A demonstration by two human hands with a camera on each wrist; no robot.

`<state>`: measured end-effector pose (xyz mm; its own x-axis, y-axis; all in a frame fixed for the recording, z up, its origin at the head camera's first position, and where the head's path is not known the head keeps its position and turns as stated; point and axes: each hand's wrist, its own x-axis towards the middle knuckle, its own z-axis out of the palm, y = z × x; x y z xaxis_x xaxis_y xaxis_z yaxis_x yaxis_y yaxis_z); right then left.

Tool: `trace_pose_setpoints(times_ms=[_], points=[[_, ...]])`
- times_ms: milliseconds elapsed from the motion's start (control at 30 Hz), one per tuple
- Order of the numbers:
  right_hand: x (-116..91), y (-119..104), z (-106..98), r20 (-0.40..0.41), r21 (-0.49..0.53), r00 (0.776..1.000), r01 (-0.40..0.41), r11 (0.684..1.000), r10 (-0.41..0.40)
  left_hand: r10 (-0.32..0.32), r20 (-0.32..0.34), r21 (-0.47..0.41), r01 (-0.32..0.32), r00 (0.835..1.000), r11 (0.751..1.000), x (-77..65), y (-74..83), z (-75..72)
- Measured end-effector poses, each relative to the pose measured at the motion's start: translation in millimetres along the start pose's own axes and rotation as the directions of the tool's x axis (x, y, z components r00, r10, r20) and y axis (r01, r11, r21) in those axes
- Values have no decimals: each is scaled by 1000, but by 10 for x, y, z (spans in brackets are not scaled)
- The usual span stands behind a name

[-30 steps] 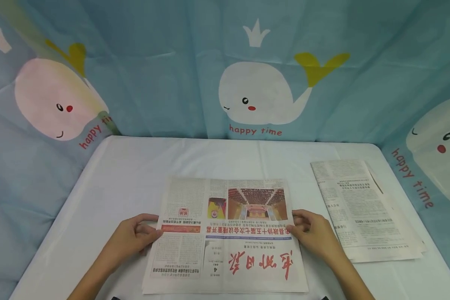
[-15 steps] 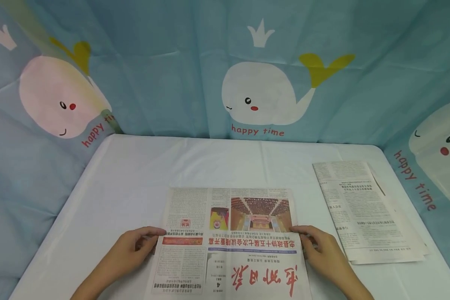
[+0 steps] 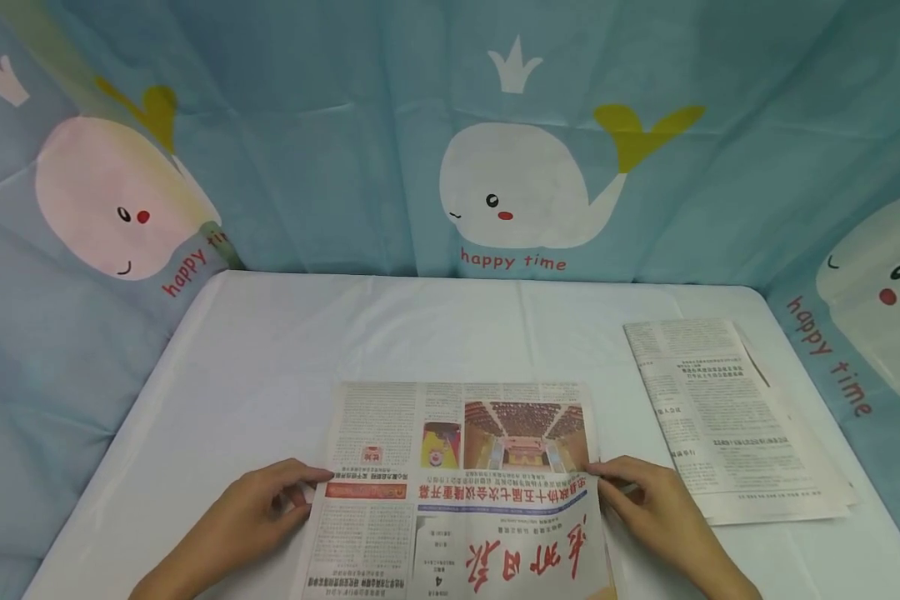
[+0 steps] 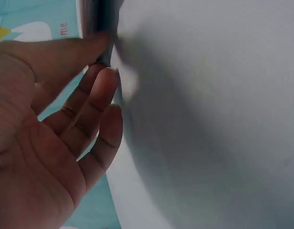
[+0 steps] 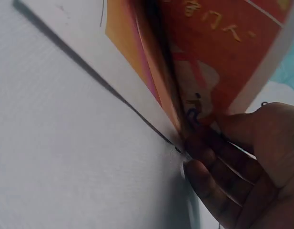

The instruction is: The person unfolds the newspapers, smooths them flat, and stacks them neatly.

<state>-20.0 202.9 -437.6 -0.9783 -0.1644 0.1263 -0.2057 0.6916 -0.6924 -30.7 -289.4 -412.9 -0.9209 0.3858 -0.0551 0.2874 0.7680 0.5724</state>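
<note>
A folded newspaper (image 3: 375,533) with red headline characters and a photo of a hall lies before me in the head view, its print upside down. My left hand (image 3: 258,512) holds its left edge, thumb and fingertips (image 4: 106,86) right at the paper in the left wrist view. On the opposite edge, my right hand (image 3: 648,504) pinches the paper between thumb and fingers. The right wrist view shows the sheets parted there, with a red and orange inner page (image 5: 223,47) showing. Below the frame, the near edge of the newspaper is hidden.
A second stack of folded newspapers (image 3: 727,417) lies at the right of the white-covered table (image 3: 270,358). Blue curtains (image 3: 330,192) with whale prints hang behind the table and along its sides.
The newspaper has shifted toward me in the head view, both hands moving with it. Its upper right sheet edge is now lifted by my right hand.
</note>
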Motion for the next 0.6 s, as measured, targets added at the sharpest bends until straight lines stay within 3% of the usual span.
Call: trace_pose_setpoints(times_ms=[167, 367, 600], points=[[-1, -44, -24, 2, 50, 996, -94, 994, 94, 59, -37, 76, -56, 998, 996, -34, -10, -12], [22, -48, -63, 29, 88, 973, -232, 969, 230, 97, -106, 175, -77, 990, 982, -10, 19, 1], [-1, -39, -59, 42, 123, 970, -243, 962, 240, 178, -236, 183, -137, 955, 974, 73, 24, -23]])
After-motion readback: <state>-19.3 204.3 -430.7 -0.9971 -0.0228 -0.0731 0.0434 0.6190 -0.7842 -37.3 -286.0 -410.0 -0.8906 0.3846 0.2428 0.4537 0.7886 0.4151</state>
